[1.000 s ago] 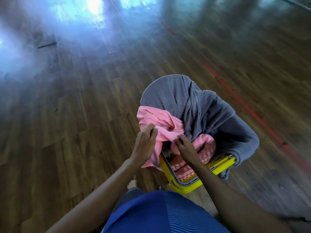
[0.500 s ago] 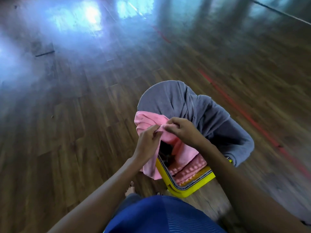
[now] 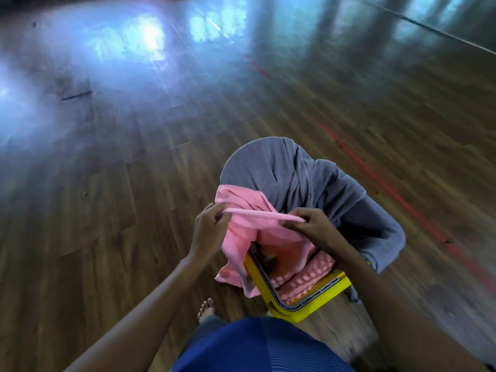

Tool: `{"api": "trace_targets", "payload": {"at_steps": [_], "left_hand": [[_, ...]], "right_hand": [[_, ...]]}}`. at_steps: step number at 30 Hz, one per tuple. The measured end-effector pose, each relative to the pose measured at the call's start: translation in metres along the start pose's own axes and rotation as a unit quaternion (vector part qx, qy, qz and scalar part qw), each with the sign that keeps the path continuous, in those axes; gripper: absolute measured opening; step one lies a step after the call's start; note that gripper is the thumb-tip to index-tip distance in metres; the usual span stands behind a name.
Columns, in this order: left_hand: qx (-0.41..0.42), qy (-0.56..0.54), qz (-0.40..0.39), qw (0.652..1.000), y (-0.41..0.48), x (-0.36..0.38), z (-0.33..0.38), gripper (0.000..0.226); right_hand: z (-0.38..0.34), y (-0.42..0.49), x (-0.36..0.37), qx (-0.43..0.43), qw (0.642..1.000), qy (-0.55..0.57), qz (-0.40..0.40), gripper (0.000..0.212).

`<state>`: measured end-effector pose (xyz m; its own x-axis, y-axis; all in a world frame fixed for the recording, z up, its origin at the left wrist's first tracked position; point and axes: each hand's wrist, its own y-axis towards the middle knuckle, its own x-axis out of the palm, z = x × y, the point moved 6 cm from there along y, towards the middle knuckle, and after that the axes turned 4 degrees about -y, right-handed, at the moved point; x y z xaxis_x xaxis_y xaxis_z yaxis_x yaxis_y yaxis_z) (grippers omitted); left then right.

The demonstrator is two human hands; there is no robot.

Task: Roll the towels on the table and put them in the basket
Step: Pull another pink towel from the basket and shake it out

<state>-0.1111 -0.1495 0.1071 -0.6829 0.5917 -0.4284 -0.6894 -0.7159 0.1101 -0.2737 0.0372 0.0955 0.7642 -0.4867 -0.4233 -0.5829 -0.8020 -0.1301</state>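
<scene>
Pink towel [image 3: 239, 245] pinched by top hem between left hand [image 3: 208, 229] and right hand [image 3: 315, 228], above basket. Hem stretched taut from grip to grip. Fingers of both hands curled tight on cloth. Rest of towel hung below grips, draped over left rim of yellow basket [image 3: 311, 304]. Grey towel [image 3: 295, 178] draped over basket's far side. Patterned pink towel [image 3: 314, 272] seen inside. Basket set on wooden floor [image 3: 134, 210].

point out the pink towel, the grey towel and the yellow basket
pink towel [image 3: 268, 228]: head view, on the flat cloth below its taut top edge
grey towel [image 3: 281, 167]: head view, on top of its draped hump
yellow basket [image 3: 294, 312]: head view, on the near corner of its rim
</scene>
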Motion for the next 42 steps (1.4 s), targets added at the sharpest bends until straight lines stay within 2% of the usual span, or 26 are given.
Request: {"api": "trace_targets", "payload": {"at_steps": [2, 5, 7, 9, 10, 12, 14, 15, 16, 18, 20, 23, 26, 28, 30, 32, 36, 40, 42], "left_hand": [[-0.02, 0.003, -0.027, 0.999, -0.001, 0.004, -0.001, 0.032], [0.001, -0.067, -0.2, 0.977, -0.008, 0.038, 0.029, 0.017], [0.007, -0.113, -0.245, 0.963, -0.009, 0.054, 0.05, 0.011], [0.025, -0.133, -0.222, 0.966, 0.0, 0.055, 0.06, 0.028], [0.032, -0.135, -0.209, 0.968, 0.006, 0.052, 0.062, 0.028], [0.033, -0.135, -0.191, 0.972, 0.016, 0.043, 0.057, 0.005], [0.04, -0.122, -0.174, 0.976, 0.023, 0.029, 0.053, 0.018], [0.036, -0.122, -0.172, 0.977, 0.026, 0.024, 0.048, 0.016], [0.033, -0.133, -0.171, 0.976, 0.027, 0.019, 0.043, 0.004], [0.014, -0.145, -0.15, 0.978, 0.028, 0.012, 0.03, 0.02], [-0.01, -0.136, -0.139, 0.981, 0.029, 0.011, 0.015, 0.026], [-0.002, -0.078, -0.18, 0.981, 0.023, 0.022, 0.016, 0.032], [0.017, -0.118, -0.268, 0.956, 0.017, 0.049, 0.045, 0.043], [0.021, -0.127, -0.288, 0.949, 0.018, 0.063, 0.063, 0.035], [0.033, -0.116, -0.256, 0.959, 0.025, 0.063, 0.07, 0.01], [0.052, -0.125, -0.207, 0.969, 0.032, 0.055, 0.07, 0.012], [0.006, -0.206, -0.194, 0.959, 0.041, 0.046, 0.065, 0.019], [0.0, -0.17, -0.172, 0.97, 0.05, 0.043, 0.051, 0.026], [0.014, -0.145, -0.171, 0.974, 0.05, 0.042, 0.049, 0.016]], "right_hand": [[-0.026, 0.004, -0.004, -0.039, 0.999, -0.012, -0.022, 0.019], [-0.056, 0.011, -0.004, -0.081, 0.995, -0.042, -0.042, 0.024], [-0.069, 0.015, -0.008, -0.09, 0.993, -0.061, -0.043, 0.024], [-0.071, 0.02, -0.015, -0.085, 0.992, -0.08, -0.055, 0.027], [-0.068, 0.022, -0.02, -0.078, 0.99, -0.096, -0.065, 0.031], [-0.055, 0.023, -0.029, -0.047, 0.986, -0.12, -0.108, 0.043], [-0.04, 0.017, -0.033, -0.007, 0.984, -0.098, -0.146, 0.039], [-0.033, 0.014, -0.035, 0.004, 0.986, -0.077, -0.15, 0.033], [-0.028, 0.011, -0.037, 0.013, 0.988, -0.057, -0.144, 0.027], [-0.023, 0.007, -0.042, 0.014, 0.993, -0.036, -0.114, 0.02], [-0.024, 0.007, -0.048, -0.001, 0.997, -0.029, -0.077, 0.021], [-0.039, 0.01, -0.05, -0.04, 0.997, -0.043, -0.05, 0.023], [-0.066, 0.019, -0.037, -0.08, 0.991, -0.074, -0.071, 0.018], [-0.078, 0.024, -0.031, -0.096, 0.989, -0.067, -0.089, 0.013], [-0.079, 0.029, -0.038, -0.094, 0.992, -0.05, -0.063, 0.013], [-0.067, 0.03, -0.046, -0.068, 0.996, -0.029, -0.045, 0.016], [-0.037, 0.021, -0.032, -0.019, 0.995, 0.034, -0.093, 0.01], [-0.03, 0.015, -0.034, -0.008, 0.98, 0.198, 0.025, 0.005], [-0.039, 0.018, -0.037, -0.021, 0.976, 0.211, 0.058, 0.011]]}}
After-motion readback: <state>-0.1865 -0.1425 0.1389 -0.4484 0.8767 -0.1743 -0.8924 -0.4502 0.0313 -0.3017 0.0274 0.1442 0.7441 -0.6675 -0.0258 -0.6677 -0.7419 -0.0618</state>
